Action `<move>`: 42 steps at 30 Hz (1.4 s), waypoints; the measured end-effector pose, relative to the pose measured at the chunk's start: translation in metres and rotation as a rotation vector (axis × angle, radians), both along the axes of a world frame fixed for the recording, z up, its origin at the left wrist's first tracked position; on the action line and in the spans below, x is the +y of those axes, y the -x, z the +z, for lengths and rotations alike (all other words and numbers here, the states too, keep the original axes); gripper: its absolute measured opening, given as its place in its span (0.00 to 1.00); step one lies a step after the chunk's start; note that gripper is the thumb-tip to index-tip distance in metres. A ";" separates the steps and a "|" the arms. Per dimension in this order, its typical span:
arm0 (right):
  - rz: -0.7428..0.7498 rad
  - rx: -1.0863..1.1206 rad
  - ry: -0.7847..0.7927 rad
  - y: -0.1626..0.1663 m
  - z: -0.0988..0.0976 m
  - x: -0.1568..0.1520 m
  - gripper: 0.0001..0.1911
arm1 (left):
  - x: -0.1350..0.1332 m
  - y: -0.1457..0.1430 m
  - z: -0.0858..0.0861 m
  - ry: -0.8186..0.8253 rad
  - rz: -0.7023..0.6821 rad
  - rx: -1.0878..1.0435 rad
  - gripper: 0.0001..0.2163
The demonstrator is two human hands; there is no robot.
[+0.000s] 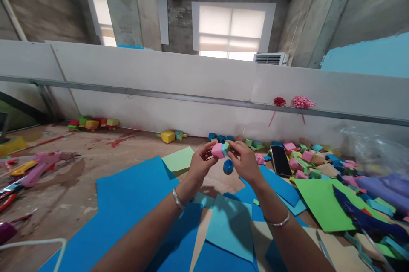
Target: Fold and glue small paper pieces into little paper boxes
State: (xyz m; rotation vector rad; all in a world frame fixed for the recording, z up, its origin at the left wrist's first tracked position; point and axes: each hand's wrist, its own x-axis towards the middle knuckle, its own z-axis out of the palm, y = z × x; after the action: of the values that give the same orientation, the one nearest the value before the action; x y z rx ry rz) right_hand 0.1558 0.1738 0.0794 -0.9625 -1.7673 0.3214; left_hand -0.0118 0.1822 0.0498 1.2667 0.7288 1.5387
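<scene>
My left hand (198,165) and my right hand (245,162) are raised together above the table, fingers pinched. Between them I hold a small pink paper cube (218,151) with a pale green piece (225,148) pressed against its right side. The left fingers grip the pink cube; the right fingers close on the green piece. A small blue paper cube (228,166) lies on the table just below my hands. Each wrist wears a silver bangle.
Blue paper sheets (128,204) cover the table in front of me, with a green sheet (322,204) at right. A black phone (280,160) lies among several coloured paper cubes (306,159). A pink glue gun (38,167) lies left. A white partition wall (191,80) stands behind.
</scene>
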 end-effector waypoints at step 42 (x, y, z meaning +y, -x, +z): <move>0.057 0.203 0.632 0.001 -0.055 0.043 0.17 | 0.015 0.013 -0.010 0.140 0.111 0.169 0.21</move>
State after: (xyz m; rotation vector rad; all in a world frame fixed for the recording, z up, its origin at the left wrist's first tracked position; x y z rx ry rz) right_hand 0.1547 0.2169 0.0239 -1.2631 -1.5272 1.0199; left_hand -0.0247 0.1969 0.0400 1.2799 1.0130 1.4528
